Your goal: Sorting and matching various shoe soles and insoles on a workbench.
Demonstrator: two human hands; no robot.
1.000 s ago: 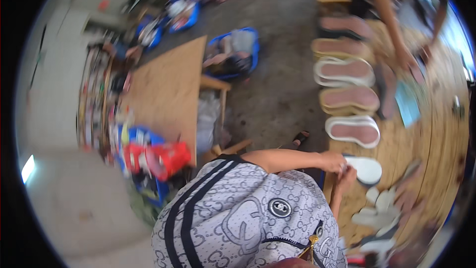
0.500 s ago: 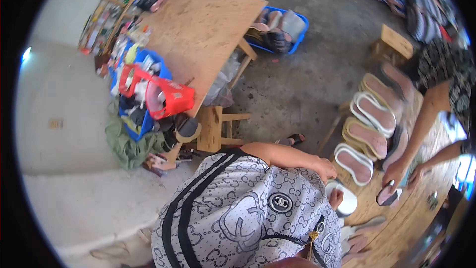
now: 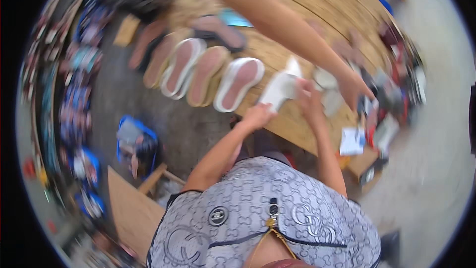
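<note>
My left hand [image 3: 260, 115] is closed on the near end of a white slipper sole [image 3: 273, 94], held over the wooden table [image 3: 292, 126]. At the far right end of this white piece, my right hand [image 3: 310, 100] has its fingers bent against it. A pointed white flap stands up there; motion blur hides its detail. Just left of my hands lies a white-rimmed sole [image 3: 240, 84] with a pinkish insole. Beside it are a tan-rimmed sole [image 3: 208, 74] and another white-rimmed sole [image 3: 182, 64].
Another person's arm [image 3: 297, 39] reaches across the table, its hand [image 3: 356, 92] near clutter at the right edge. More white pieces [image 3: 329, 92] lie right of my hands. A blue crate [image 3: 136, 144] of footwear stands on the floor at left, near a plywood tabletop [image 3: 131, 203].
My view has swung right, bringing the table in front of me. The white sole is now between both my hands. The other person's arm now stretches over the table.
</note>
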